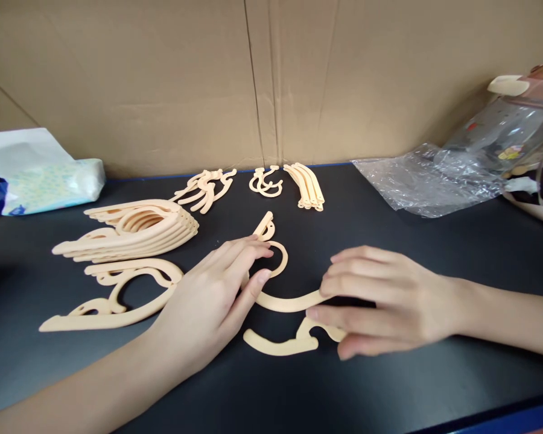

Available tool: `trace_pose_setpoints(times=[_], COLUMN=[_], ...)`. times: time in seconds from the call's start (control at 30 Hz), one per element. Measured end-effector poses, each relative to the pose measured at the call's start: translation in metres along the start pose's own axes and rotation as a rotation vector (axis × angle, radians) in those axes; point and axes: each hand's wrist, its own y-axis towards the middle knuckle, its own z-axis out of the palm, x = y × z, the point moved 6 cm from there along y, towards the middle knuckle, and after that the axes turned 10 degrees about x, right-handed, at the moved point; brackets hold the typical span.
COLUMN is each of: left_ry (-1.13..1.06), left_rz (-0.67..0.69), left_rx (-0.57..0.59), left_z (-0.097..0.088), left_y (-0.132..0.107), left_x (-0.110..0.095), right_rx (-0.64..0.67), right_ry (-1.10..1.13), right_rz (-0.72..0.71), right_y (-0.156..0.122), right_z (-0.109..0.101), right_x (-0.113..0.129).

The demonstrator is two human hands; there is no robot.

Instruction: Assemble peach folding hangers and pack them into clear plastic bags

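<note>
My left hand lies palm down over the middle of a cream folding clothes hanger, its fingers and thumb holding the hanger against the table. The ring-shaped part of this hanger shows past my fingertips. At the right end of the curved arm is my right hand, with its fingers bent around that end; the exact grip is partly hidden. Just below the arm, two loose curved pieces lie close together: a short hanger arm and a hooked piece, partly covered by my right fingers.
To the left are one folded hanger and a stack of folded hangers. Small piles of hooked parts, ring parts and curved arms lie along the cardboard wall. A tissue pack, plastic bag and clear bottle flank them.
</note>
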Motion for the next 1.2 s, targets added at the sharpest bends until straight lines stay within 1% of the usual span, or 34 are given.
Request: trace_pose_setpoints(times=[0.1, 0.2, 0.33, 0.5, 0.57, 0.67, 0.73, 0.8, 0.87, 0.97, 1.03, 1.1, 1.2], left_ry=[0.009, 0.059, 0.031, -0.133, -0.209, -0.269, -0.282, -0.303, -0.332, -0.337, -0.317, -0.299, -0.279], left_rz=[-0.043, -0.043, -0.051, -0.099, -0.12, -0.134, -0.134, -0.125, -0.112, -0.099, -0.097, -0.096, -0.099], left_rx=[-0.045, -0.087, -0.116, -0.094, -0.088, -0.09, -0.087, -0.073, -0.058, -0.045, -0.056, -0.073, -0.084], left_z=[-0.002, -0.004, -0.005, -0.002, 0.0, 0.002, 0.002, 0.002, 0.001, -0.001, -0.003, -0.003, -0.003], left_y=[-0.001, -0.002, 0.0, 0.0, -0.001, -0.004, -0.005, -0.004, -0.003, -0.002, -0.002, -0.002, -0.002], left_x=[0.003, 0.001, 0.002, 0.007, 0.009, 0.01, 0.009, 0.008, 0.007, 0.005, 0.005, 0.004, 0.004], right_rx=[0.027, 0.031, 0.047, 0.054, 0.045, -0.031, -0.114, -0.17, -0.137, -0.016, 0.021, 0.049, 0.121], right_ry=[-0.019, 0.012, 0.075, 0.196, 0.204, 0.163, 0.105, 0.048, 0.009, -0.033, -0.068, -0.077, -0.013], right_rz=[-0.066, -0.057, -0.038, 0.065, 0.079, 0.089, 0.109, 0.099, 0.078, 0.082, 0.095, 0.112, 0.157], right_y=[0.004, 0.006, 0.005, 0.001, -0.001, -0.003, -0.005, -0.005, -0.004, -0.002, -0.002, -0.003, -0.003], right_z=[0.0, -0.002, -0.001, 0.003, 0.004, 0.001, -0.006, -0.013, -0.015, -0.01, -0.007, -0.005, -0.001], right_x=[0.013, 0.015, 0.009, -0.007, -0.011, -0.015, -0.016, -0.012, -0.006, 0.003, 0.007, 0.007, 0.0])
